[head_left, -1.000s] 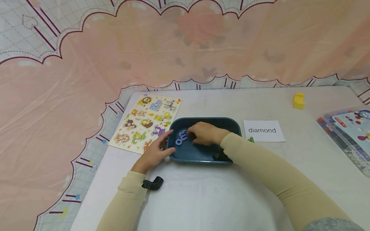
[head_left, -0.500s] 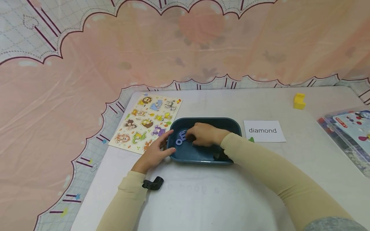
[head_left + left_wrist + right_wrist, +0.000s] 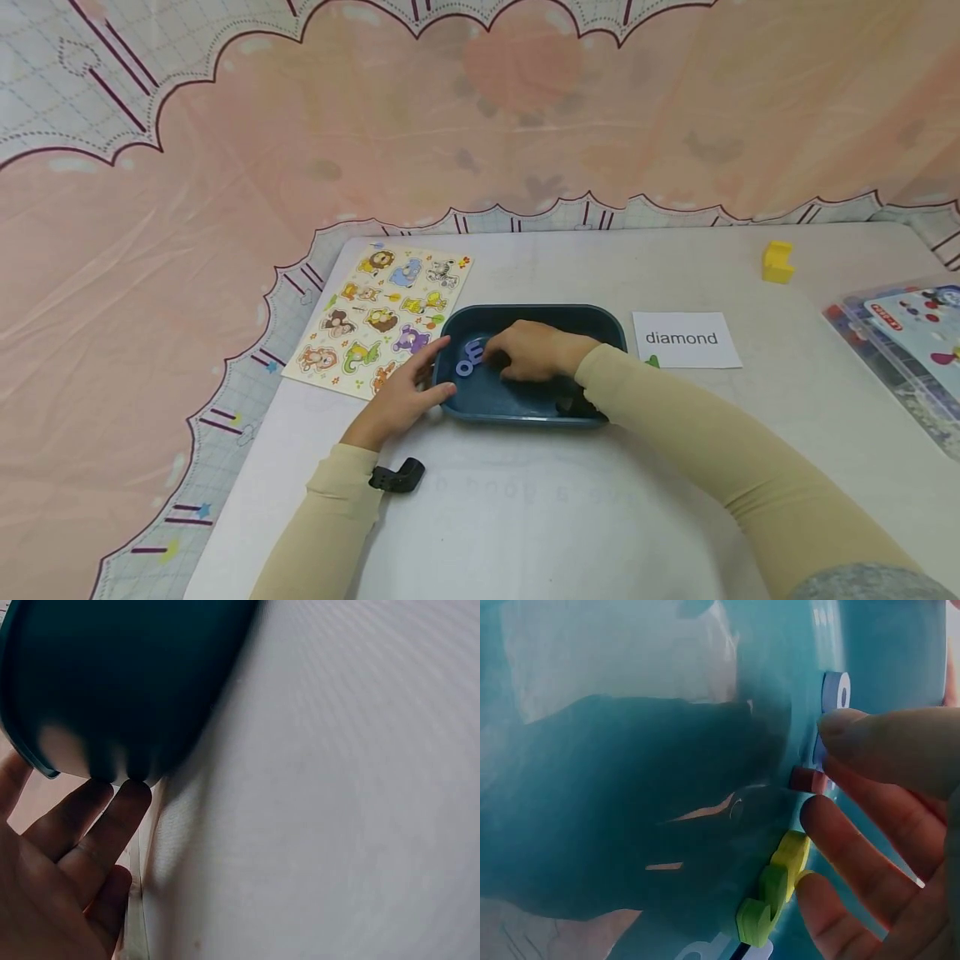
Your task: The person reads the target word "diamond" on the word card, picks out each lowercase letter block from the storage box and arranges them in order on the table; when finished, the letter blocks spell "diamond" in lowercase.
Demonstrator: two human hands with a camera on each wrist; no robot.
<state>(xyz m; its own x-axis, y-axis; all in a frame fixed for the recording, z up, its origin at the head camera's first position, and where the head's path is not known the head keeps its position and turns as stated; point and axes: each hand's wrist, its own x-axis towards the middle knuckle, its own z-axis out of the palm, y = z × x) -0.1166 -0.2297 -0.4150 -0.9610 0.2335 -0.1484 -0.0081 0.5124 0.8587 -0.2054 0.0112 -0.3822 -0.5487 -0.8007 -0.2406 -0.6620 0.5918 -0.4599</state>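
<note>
The dark blue-green tray (image 3: pixel 517 408) lies on the white table. My left hand (image 3: pixel 401 400) rests against its left end, fingers mostly straight; in the left wrist view the fingertips (image 3: pixel 135 791) touch the outer wall. My right hand (image 3: pixel 536 350) reaches into the tray with bent fingers, thumb and index finger at the purple letter m (image 3: pixel 474 351), pinching it. Beside the m lies a purple letter o (image 3: pixel 464 367). In the right wrist view a red piece (image 3: pixel 808 780), a yellow piece (image 3: pixel 791 859) and a green piece (image 3: pixel 756 919) line up near the fingertips.
An animal sticker sheet (image 3: pixel 360 325) lies left of the tray. To the right lies a card reading "diamond" (image 3: pixel 682 340), with a small green piece (image 3: pixel 652 362) by its corner. A yellow block (image 3: pixel 777 262) and a flat plastic box (image 3: pixel 907 350) are farther right.
My right hand has shifted only slightly at the m, and the m has turned a little. The left hand has stayed at the tray's end.
</note>
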